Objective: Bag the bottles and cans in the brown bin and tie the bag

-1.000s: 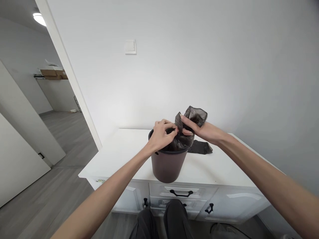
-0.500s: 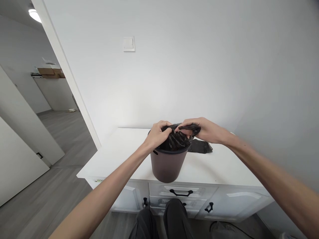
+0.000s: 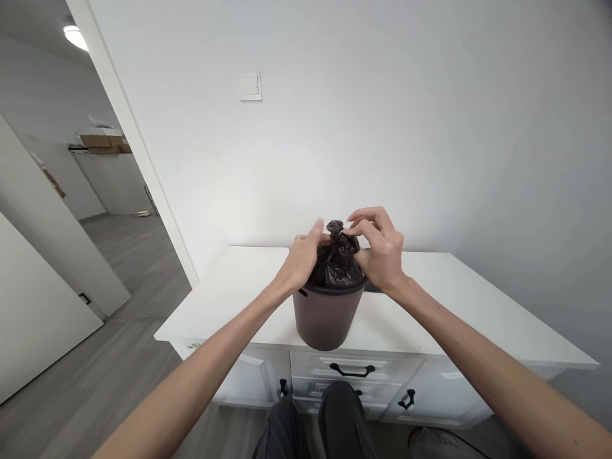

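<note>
A brownish-purple bin (image 3: 327,319) with a dark rim stands upright near the front edge of the white cabinet top (image 3: 229,280). Gathered black plastic bag (image 3: 340,268) fills its mouth and rises above the rim in a twisted, bunched top. My left hand (image 3: 302,256) grips the bag's left side, thumb up, over the bin's rim. On the right, my right hand (image 3: 380,245) pinches the bag near its bunched top with bent fingers. A dark flat item (image 3: 371,288) lies behind the bin, mostly hidden by my right hand.
Drawers and doors with black handles (image 3: 352,370) face me below the top. A light switch (image 3: 250,86) is on the wall behind. At the left are a doorway, a white door (image 3: 38,312) and cardboard boxes (image 3: 102,143). My knees show at the bottom.
The bag's loose top is now bunched into an upright twist. My right hand has moved closer to the bin and turned upright, covering most of the dark flat item. My left thumb has lifted.
</note>
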`<state>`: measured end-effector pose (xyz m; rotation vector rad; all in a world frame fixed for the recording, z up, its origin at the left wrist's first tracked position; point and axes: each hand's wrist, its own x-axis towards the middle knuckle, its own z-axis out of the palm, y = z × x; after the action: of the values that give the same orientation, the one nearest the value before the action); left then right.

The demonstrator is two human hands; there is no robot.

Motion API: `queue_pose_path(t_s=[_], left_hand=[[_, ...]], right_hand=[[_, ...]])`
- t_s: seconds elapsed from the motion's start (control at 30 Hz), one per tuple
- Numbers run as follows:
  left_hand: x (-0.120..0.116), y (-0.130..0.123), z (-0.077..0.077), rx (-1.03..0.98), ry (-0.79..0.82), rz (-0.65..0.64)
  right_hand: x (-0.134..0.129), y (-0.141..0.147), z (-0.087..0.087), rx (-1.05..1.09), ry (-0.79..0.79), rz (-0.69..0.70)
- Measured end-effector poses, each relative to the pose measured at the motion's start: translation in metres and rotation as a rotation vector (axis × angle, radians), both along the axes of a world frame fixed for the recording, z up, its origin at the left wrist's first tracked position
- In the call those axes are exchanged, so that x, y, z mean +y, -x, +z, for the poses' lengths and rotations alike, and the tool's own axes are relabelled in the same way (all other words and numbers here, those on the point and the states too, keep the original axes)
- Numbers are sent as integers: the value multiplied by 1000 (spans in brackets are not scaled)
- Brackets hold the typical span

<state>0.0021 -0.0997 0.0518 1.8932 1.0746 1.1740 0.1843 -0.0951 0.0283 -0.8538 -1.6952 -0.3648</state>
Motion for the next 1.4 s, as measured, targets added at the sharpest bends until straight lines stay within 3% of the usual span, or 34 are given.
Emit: queue_pose_path(t_s=[0.1,0.2,0.43,0.63,0.73,0.8,0.9,1.03,1.13,1.2,1.27,1.4], left_hand=[[5,1,6,-126,230,-91],[10,3,3,-215,305,-114],[36,17,-19,-95,-5,22],[74,41,-39,32,13,283],[82,47,-41,47,17,311],[78,45,-35,26,-2,290],[58,33,-15,-53,-64,151],[28,13,14,-87,-140,-17],[19,10,21,-86,-178,-44],[18,16,17,-79,-201,-37],[17,26,6,-70,-243,22],[2,44,-31,-13,-406,206]], right_hand=[[3,7,-1,-50,-34,-71],[2,9,-1,-135,40,-81],[-18,-3,-6,-189,158,83],[-42,-21,-19,-110,321,65],[-50,-35,-22,17,465,15],[-51,-43,-21,51,572,-11],[-39,-46,-15,8,704,7],[-6,-22,-8,-123,731,33],[11,1,2,-271,772,65],[14,9,10,-254,797,93],[14,9,20,-102,778,68],[12,-1,40,336,711,5]])
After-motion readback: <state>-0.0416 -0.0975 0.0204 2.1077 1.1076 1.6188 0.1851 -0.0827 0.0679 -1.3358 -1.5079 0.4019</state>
